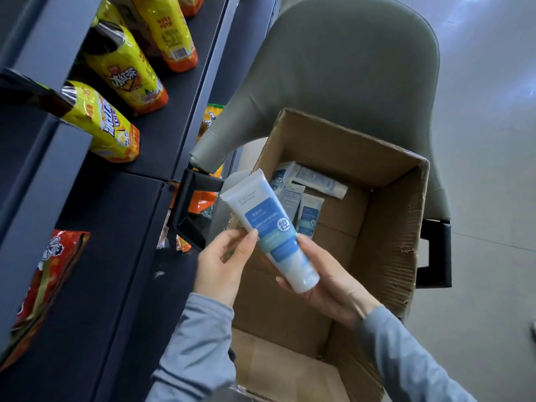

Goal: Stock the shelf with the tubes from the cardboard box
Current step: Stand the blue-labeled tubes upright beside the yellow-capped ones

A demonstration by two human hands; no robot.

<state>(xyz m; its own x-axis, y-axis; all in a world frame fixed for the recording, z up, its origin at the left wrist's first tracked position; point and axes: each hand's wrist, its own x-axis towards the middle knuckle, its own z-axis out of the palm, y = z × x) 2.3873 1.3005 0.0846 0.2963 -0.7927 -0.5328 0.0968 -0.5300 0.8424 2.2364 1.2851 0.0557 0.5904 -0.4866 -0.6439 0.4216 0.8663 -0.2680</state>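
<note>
One tube [272, 230] held above cardboard box [400, 227], shelf [116, 227] at left. Right grip [327, 282] curled round cap end; left grip [223, 262] pinches mid-body. Likely light, soft-walled, glossy: hold stiff cap end, squeeze gently. More tubes [307, 192] lie in box, far side.

Centre frame, a white-and-blue tube [269, 227] is held over an open cardboard box [385, 227]. The right hand [327, 280] grips its cap end at 5 o'clock; the left hand [223, 262] pinches its side at 8 o'clock. Loose tubes [307, 184] lie inside the box. The dark shelf [121, 227], at 9 o'clock, carries yellow bottles [116, 123].
</note>
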